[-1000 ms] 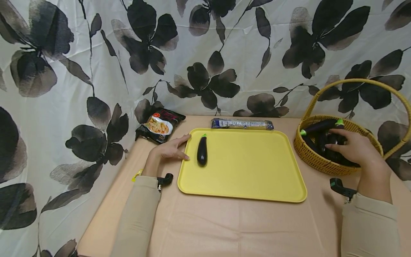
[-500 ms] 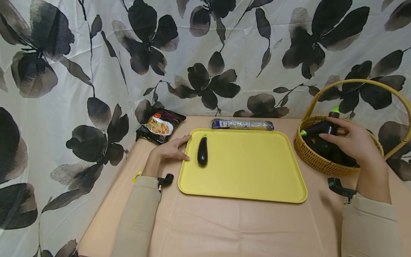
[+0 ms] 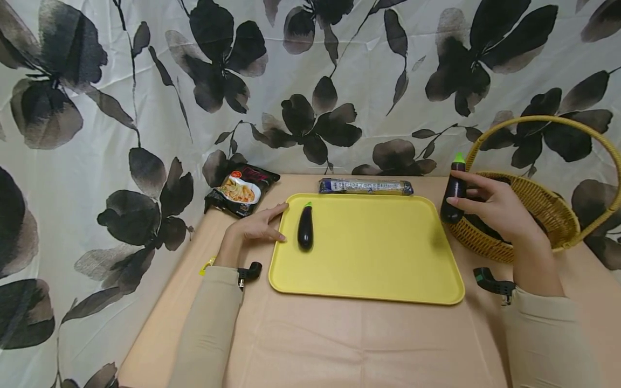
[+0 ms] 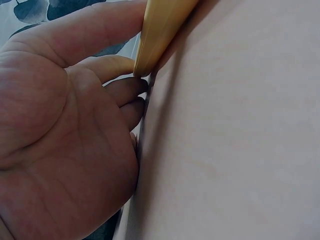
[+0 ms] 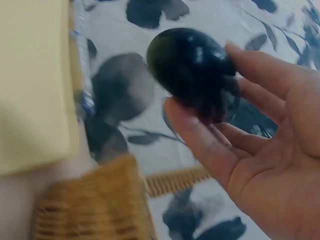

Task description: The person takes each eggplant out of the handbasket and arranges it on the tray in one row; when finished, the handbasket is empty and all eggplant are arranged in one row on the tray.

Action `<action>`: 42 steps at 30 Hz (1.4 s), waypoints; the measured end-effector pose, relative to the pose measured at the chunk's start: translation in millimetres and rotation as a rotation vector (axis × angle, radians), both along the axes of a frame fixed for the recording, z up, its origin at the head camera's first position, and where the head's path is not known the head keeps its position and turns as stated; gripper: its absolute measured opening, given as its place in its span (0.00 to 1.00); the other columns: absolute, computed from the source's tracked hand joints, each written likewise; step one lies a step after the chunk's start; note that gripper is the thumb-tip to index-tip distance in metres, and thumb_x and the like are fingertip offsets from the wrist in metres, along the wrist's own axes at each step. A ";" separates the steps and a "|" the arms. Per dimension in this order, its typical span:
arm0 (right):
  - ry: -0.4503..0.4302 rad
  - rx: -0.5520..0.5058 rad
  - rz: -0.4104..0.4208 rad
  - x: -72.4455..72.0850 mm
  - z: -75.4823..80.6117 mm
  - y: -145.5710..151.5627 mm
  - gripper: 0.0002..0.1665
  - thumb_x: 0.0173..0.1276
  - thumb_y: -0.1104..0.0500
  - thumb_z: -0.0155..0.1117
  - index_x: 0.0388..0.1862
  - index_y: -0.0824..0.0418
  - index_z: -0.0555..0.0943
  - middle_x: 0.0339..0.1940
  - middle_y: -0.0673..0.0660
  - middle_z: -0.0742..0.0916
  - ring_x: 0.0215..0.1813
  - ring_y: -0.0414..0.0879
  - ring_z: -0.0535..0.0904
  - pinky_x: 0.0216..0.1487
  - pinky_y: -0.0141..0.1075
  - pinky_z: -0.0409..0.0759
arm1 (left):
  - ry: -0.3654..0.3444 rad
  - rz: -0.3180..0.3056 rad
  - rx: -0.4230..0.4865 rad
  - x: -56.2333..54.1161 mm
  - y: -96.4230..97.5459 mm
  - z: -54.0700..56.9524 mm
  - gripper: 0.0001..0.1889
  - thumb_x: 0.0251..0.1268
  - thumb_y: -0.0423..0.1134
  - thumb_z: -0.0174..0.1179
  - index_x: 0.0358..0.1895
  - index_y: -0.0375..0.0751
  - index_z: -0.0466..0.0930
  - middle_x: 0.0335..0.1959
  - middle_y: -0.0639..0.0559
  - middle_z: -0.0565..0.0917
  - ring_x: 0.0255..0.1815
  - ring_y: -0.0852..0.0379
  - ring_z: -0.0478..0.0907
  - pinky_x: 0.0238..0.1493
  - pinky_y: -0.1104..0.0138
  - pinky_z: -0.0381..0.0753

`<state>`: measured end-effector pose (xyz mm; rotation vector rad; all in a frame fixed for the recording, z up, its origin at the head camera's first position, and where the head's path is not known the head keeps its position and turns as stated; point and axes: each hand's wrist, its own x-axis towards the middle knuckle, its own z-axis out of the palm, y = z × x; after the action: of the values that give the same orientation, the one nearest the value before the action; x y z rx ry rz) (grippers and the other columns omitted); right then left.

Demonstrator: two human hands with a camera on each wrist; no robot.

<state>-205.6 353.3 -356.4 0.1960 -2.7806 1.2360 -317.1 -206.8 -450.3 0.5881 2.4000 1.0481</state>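
Note:
A dark purple eggplant (image 3: 454, 194) with a green stem end hangs upright over the left rim of the wicker basket (image 3: 485, 249). My right hand (image 3: 502, 207) pinches it between thumb and fingers; in the right wrist view the glossy rounded end of the held eggplant (image 5: 187, 62) faces the camera. My left hand (image 3: 257, 225) rests at the left edge of the yellow tray (image 3: 368, 280), thumb and index fingertip on its rim. In the left wrist view, the other fingers of the left hand (image 4: 70, 120) bend loosely beside the tray edge (image 4: 160, 35). Another eggplant (image 3: 305, 229) lies on the tray's left part.
Behind the tray lies a long blue-and-silver packet (image 3: 365, 187). A black noodle packet (image 3: 242, 189) sits at the back left, near the left hand. The basket's tall arched handle (image 3: 538, 119) rises at the right, with dark eggplants partly hidden inside. A floral cloth hangs behind.
My right hand has lifted an eggplant out of the basket and moved left with it, toward the tray's right edge. The left hand and the eggplant on the tray stay put.

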 end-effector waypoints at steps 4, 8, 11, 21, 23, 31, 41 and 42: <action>-0.031 -0.052 0.036 -5.2 -3.9 -19.6 0.42 0.75 0.45 0.67 0.83 0.40 0.64 0.75 0.64 0.74 0.62 0.43 0.80 0.46 0.18 0.78 | -0.011 0.011 0.012 1.1 0.4 1.2 0.60 0.52 0.43 0.80 0.86 0.51 0.50 0.88 0.53 0.44 0.89 0.49 0.36 0.87 0.49 0.36; -0.079 -0.102 0.076 -12.4 -11.6 -38.2 0.42 0.74 0.43 0.67 0.83 0.36 0.63 0.79 0.57 0.71 0.70 0.55 0.78 0.56 0.24 0.77 | -0.014 0.019 0.016 0.6 0.2 0.4 0.60 0.52 0.43 0.80 0.86 0.50 0.50 0.88 0.53 0.44 0.89 0.49 0.36 0.87 0.49 0.36; -0.103 -0.153 0.118 -16.7 -18.9 -49.8 0.42 0.74 0.45 0.69 0.83 0.36 0.63 0.80 0.55 0.70 0.71 0.56 0.77 0.66 0.40 0.77 | -0.009 0.015 0.012 0.4 -0.3 -0.5 0.60 0.53 0.44 0.80 0.86 0.50 0.49 0.88 0.52 0.44 0.89 0.48 0.36 0.87 0.48 0.36; -0.103 -0.244 0.205 -27.4 -39.5 -83.0 0.45 0.71 0.53 0.73 0.83 0.41 0.64 0.86 0.58 0.60 0.75 0.68 0.70 0.70 0.67 0.71 | -0.011 0.017 0.013 1.2 -1.6 -2.5 0.59 0.53 0.43 0.80 0.86 0.53 0.50 0.88 0.53 0.44 0.89 0.49 0.36 0.87 0.48 0.36; -0.095 -0.237 0.228 -28.4 -40.3 -90.0 0.45 0.71 0.54 0.73 0.83 0.42 0.64 0.85 0.60 0.61 0.75 0.69 0.70 0.70 0.67 0.72 | -0.010 0.017 0.015 0.6 -2.0 -3.0 0.59 0.53 0.43 0.80 0.86 0.53 0.50 0.88 0.54 0.44 0.89 0.49 0.36 0.87 0.48 0.36; -0.129 -0.229 0.297 -35.8 -43.8 -120.4 0.44 0.70 0.55 0.74 0.82 0.45 0.66 0.84 0.61 0.64 0.74 0.68 0.72 0.67 0.63 0.77 | -0.018 0.020 0.023 0.0 -1.5 -2.2 0.59 0.54 0.42 0.80 0.86 0.53 0.50 0.88 0.54 0.44 0.89 0.49 0.35 0.87 0.48 0.35; -0.186 -0.246 0.365 -43.9 -53.8 -158.8 0.45 0.69 0.57 0.75 0.81 0.46 0.67 0.83 0.58 0.67 0.72 0.67 0.74 0.66 0.58 0.78 | -0.005 0.011 0.013 0.5 -1.9 -2.1 0.60 0.53 0.44 0.80 0.86 0.52 0.49 0.88 0.53 0.44 0.89 0.48 0.35 0.87 0.48 0.36; -0.192 -0.250 0.375 -44.3 -54.7 -162.0 0.44 0.69 0.57 0.75 0.81 0.47 0.67 0.82 0.59 0.67 0.71 0.66 0.75 0.66 0.56 0.79 | 0.000 0.008 0.012 0.0 -2.0 -2.8 0.60 0.53 0.44 0.80 0.86 0.51 0.49 0.88 0.52 0.44 0.89 0.48 0.36 0.87 0.48 0.36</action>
<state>-249.9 191.3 -411.1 0.6328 -2.7925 1.7584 -317.1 -208.8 -453.2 0.5829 2.4002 1.0660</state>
